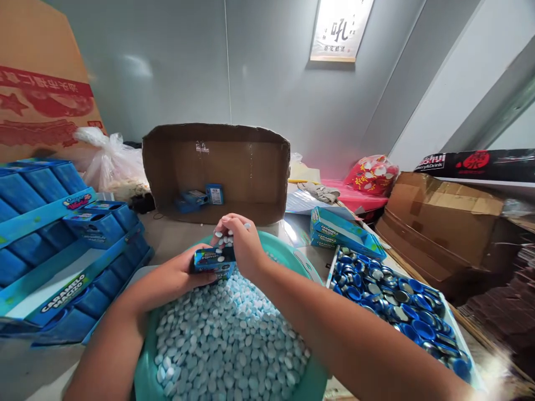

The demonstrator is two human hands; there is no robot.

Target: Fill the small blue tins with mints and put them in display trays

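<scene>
My left hand (pixel 198 264) grips a small blue candy box (pixel 215 259) over the far part of a teal basin (pixel 307 266). Light-blue oval candies (pixel 234 334) fill much of the basin. Just above the box, my right hand (pixel 241 236) is closed around some of the same candies, and several drop from its fingers toward the box's dark opening. Part of the box is hidden by my right hand and wrist.
On the left are stacked display trays (pixel 62 298) of blue boxes. An open cardboard carton (pixel 217 161) stands behind the basin with a few blue boxes inside. To the right lie a tray of blue lids (pixel 388 295) and flat blue display trays (pixel 343 231).
</scene>
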